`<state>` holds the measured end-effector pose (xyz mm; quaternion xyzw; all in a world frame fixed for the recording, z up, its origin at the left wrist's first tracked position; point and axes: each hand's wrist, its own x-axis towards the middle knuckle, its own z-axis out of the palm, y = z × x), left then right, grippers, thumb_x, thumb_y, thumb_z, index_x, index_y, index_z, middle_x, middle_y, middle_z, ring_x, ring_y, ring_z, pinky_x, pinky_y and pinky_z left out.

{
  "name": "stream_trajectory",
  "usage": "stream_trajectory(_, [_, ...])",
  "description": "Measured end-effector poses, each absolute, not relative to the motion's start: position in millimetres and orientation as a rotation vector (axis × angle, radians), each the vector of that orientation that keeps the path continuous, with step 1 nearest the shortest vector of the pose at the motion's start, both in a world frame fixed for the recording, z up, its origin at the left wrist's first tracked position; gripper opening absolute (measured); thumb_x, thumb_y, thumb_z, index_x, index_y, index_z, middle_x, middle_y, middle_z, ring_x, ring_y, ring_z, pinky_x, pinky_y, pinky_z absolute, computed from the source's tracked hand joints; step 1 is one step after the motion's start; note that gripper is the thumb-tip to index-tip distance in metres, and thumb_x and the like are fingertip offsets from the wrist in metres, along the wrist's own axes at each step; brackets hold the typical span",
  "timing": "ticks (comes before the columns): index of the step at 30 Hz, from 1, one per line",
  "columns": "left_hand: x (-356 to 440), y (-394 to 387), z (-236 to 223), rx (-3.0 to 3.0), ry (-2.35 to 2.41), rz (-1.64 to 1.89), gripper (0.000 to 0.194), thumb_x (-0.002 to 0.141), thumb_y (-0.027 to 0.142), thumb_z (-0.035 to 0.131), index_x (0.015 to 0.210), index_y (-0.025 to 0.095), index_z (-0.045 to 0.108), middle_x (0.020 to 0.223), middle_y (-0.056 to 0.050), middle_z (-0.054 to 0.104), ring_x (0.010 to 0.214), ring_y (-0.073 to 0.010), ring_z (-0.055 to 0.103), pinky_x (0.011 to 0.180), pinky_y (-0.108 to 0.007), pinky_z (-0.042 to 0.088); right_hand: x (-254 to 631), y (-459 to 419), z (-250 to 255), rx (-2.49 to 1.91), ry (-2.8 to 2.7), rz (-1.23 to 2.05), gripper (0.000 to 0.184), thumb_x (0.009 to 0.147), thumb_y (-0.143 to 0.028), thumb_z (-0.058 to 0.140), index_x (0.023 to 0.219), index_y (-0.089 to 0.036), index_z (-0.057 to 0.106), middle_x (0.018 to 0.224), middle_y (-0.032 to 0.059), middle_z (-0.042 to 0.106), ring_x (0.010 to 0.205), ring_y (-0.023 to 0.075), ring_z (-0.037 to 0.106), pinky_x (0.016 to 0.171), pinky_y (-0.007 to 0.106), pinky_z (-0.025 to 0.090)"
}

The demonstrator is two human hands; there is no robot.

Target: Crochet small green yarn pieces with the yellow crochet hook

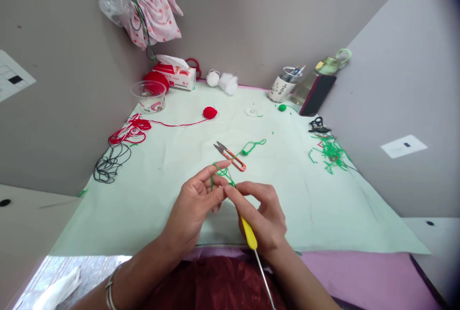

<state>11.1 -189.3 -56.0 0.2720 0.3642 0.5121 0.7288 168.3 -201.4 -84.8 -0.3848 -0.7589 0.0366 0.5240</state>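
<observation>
My left hand (196, 200) holds green yarn (223, 174), looped over its raised forefinger and pinched between thumb and fingers. My right hand (264, 214) grips a crochet hook with a yellow handle (248, 233); its tip meets the yarn at my left fingertips. The green strand runs away from my hands to a small loose bundle (253, 146). Orange thread snips (232, 156) lie on the pale green mat (161, 204) just beyond my fingers.
A red yarn ball (210, 112) trails to a red tangle (130, 130) beside black yarn (109, 164). Green scraps (330, 153) lie at right. At the back stand a plastic cup (150, 95), a tissue box (176, 76), white stuffing (225, 82), a tool jar (283, 86) and a bottle (319, 74).
</observation>
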Motion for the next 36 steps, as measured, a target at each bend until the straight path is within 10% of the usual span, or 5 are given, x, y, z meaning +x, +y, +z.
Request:
stream_trajectory(4, [5, -186, -51, 0.491, 0.674, 0.980, 0.042, 0.081, 0.022, 0.086, 0.123, 0.018, 0.077, 0.067, 0.008, 0.049, 0.044, 0.0021, 0.019, 0.041, -0.014, 0.018, 172, -198, -77, -0.855, -1.699, 0.311, 0.039, 0.095, -0.005, 0.063, 0.123, -0.029, 0.075, 0.100, 0.0054, 0.074, 0.089, 0.0199, 0.070, 0.073, 0.034, 0.058])
stream_trajectory(11, [1, -185, -47, 0.641, 0.737, 1.030, 0.035, 0.080, 0.025, 0.087, 0.115, 0.025, 0.081, 0.083, 0.003, 0.057, 0.045, 0.0040, 0.025, 0.040, -0.016, 0.016, 169, -192, -61, -0.762, -1.243, 0.956, 0.018, 0.101, -0.021, 0.061, 0.101, -0.026, 0.079, 0.089, 0.0021, 0.071, 0.070, 0.0138, 0.063, 0.065, 0.032, 0.051])
stream_trajectory(36, [8, -192, -51, 0.708, 0.864, 1.065, 0.043, 0.079, 0.030, 0.087, 0.121, 0.025, 0.077, 0.087, 0.000, 0.064, 0.052, -0.0023, 0.031, 0.045, -0.018, 0.027, 164, -190, -77, -0.866, -1.219, 1.057, 0.015, 0.100, -0.029, 0.064, 0.101, -0.026, 0.079, 0.084, 0.0017, 0.073, 0.072, 0.0151, 0.065, 0.069, 0.030, 0.052])
